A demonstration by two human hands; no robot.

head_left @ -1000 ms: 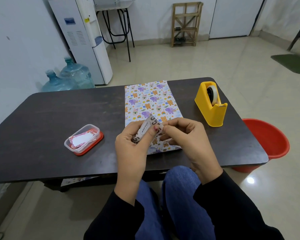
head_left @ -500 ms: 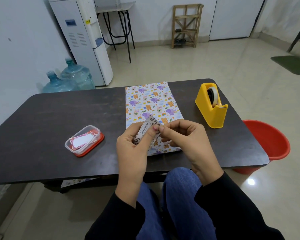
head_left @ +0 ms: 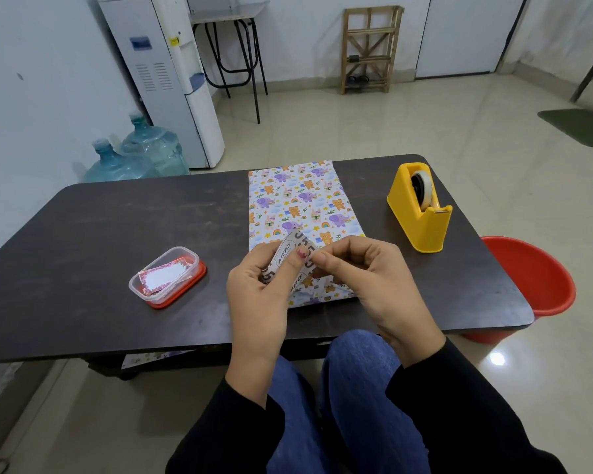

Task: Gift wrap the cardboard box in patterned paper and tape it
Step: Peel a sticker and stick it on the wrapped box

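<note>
A box wrapped in animal-patterned paper (head_left: 300, 206) lies flat on the dark table (head_left: 100, 234), running from the far edge toward me. Above its near end I hold a small white printed paper slip (head_left: 290, 249) marked "METO". My left hand (head_left: 257, 289) grips the slip with thumb on top. My right hand (head_left: 367, 278) pinches its right edge with fingertips. A yellow tape dispenser (head_left: 420, 208) with a tape roll stands to the right of the box.
A clear plastic container (head_left: 166, 275) with a red lid underneath holds small cards, at the left of the table. A red bucket (head_left: 531, 282) stands on the floor at the right. Water jugs (head_left: 137, 155) and a dispenser (head_left: 172, 77) stand behind the table.
Both hands stay on the slip above the box; the fingers have shifted only slightly. The view has tilted a little.
</note>
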